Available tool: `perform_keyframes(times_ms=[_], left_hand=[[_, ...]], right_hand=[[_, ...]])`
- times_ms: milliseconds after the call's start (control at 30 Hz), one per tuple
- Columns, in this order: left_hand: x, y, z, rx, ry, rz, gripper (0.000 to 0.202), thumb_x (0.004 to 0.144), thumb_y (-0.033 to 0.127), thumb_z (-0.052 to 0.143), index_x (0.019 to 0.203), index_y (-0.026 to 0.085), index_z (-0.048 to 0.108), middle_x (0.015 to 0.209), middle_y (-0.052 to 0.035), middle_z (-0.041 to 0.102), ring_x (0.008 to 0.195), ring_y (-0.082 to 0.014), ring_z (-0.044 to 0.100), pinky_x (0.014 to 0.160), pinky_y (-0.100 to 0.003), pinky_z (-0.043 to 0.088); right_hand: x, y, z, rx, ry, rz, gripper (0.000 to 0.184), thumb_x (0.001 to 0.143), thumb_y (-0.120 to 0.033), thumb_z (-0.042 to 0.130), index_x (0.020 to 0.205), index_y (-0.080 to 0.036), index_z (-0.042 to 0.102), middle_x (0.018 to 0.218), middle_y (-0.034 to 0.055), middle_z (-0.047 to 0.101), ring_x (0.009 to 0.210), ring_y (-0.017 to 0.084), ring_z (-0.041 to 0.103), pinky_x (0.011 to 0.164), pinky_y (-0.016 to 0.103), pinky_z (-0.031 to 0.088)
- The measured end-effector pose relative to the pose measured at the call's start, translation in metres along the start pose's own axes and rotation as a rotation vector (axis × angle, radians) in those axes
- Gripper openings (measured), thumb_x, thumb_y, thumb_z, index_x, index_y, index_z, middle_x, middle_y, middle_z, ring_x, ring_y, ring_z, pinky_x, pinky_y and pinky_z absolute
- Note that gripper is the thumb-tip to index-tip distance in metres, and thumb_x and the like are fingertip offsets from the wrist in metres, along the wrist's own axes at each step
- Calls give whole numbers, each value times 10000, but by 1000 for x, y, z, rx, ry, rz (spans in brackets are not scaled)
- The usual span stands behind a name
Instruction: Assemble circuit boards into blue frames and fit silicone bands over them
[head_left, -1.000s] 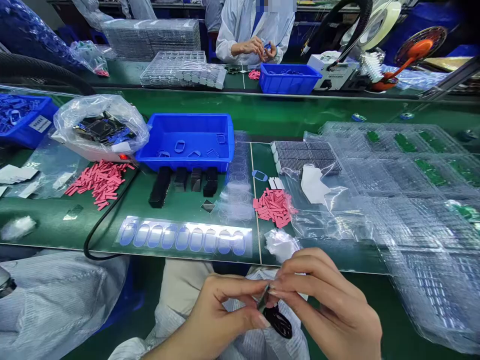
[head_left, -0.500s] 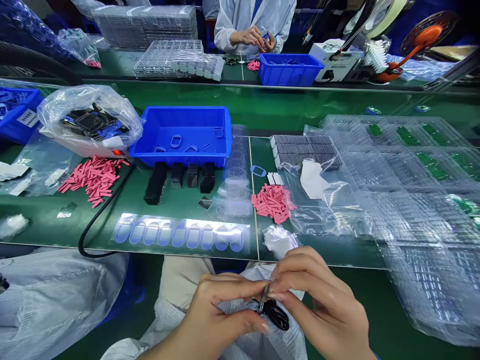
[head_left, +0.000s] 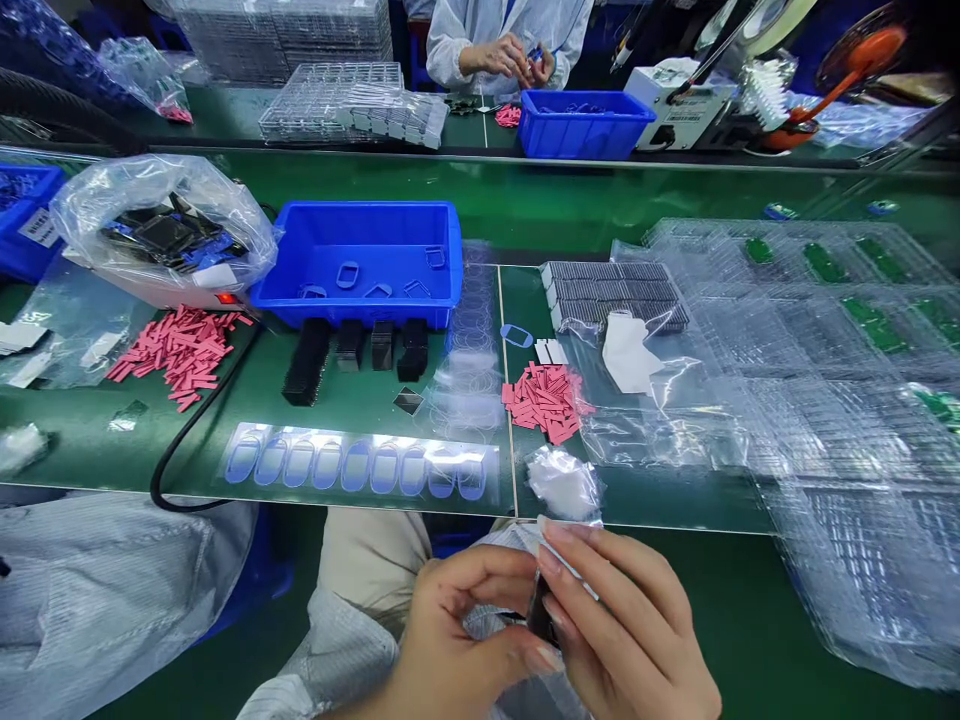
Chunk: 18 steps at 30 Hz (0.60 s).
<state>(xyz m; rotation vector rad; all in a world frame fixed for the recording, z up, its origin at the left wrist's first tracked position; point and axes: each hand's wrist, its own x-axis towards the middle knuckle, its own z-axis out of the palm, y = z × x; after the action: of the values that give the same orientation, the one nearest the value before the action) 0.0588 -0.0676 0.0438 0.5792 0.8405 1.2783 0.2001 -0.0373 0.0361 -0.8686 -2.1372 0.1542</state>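
Note:
In front of my lap, just off the bench's near edge, both hands meet around a small dark flat part (head_left: 541,612). My left hand (head_left: 466,625) grips it between thumb and fingers. The fingers of my right hand (head_left: 628,615) press together on its right side and cover most of it, so its exact kind is hidden. A pale sliver shows along the right fingertips; I cannot make out what it is. Nearest on the bench lie a crumpled clear bag (head_left: 564,482) and a strip of blue oval frames (head_left: 356,467).
Pink strips (head_left: 546,400) lie in a pile beyond the bag. A blue bin (head_left: 356,225) holds several frames, with black stacks (head_left: 307,362) before it. Clear trays (head_left: 832,420) overhang the edge at right. A black cable (head_left: 180,445) runs left. Across the bench, a co-worker's hands (head_left: 510,60) handle something small.
My right fingers have moved over the part, covering it more, and the black looped piece seen below it is now out of sight. The view has shifted slightly.

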Motion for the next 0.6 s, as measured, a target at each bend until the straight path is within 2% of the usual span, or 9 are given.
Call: perform_keyframes(times_ms=[133, 300, 400, 467, 600], left_hand=[[3, 2, 4, -63, 0, -7, 262, 643, 283, 796, 898, 257, 745, 765, 6, 782, 691, -85, 706, 674, -100, 506], [3, 1, 4, -96, 31, -35, 334, 556, 143, 842, 848, 273, 746, 728, 61, 776, 655, -49, 694, 645, -60, 486], [1, -6, 2, -91, 49, -22, 320, 571, 159, 837, 858, 261, 739, 722, 39, 777, 657, -64, 694, 653, -87, 498], [-1, -11, 0, -79, 69, -20, 290, 589, 205, 830, 860, 248, 735, 734, 16, 779, 658, -81, 695, 653, -113, 512], [0, -19, -7, -31, 188, 9, 289, 580, 281, 834, 841, 219, 730, 802, -30, 785, 723, -133, 714, 691, -172, 539]], right_hand=[[-6, -3, -1, -6, 47, 7, 166, 819, -33, 578, 925, -120, 672, 937, 77, 730, 959, 204, 606, 761, 350, 501], [-3, -5, 0, -15, 129, 66, 108, 820, -84, 613, 837, -177, 666, 826, 12, 733, 837, 177, 625, 692, 324, 515], [2, -5, 4, 14, 185, 109, 113, 841, -112, 591, 798, -197, 652, 803, 2, 717, 822, 173, 623, 657, 306, 524], [2, -5, 4, 9, 163, 101, 123, 853, -119, 567, 806, -199, 648, 814, 7, 705, 834, 170, 621, 675, 301, 522], [-5, 0, 1, 27, 133, 69, 153, 793, -65, 579, 829, -202, 639, 829, 19, 655, 862, 172, 601, 757, 313, 489]])
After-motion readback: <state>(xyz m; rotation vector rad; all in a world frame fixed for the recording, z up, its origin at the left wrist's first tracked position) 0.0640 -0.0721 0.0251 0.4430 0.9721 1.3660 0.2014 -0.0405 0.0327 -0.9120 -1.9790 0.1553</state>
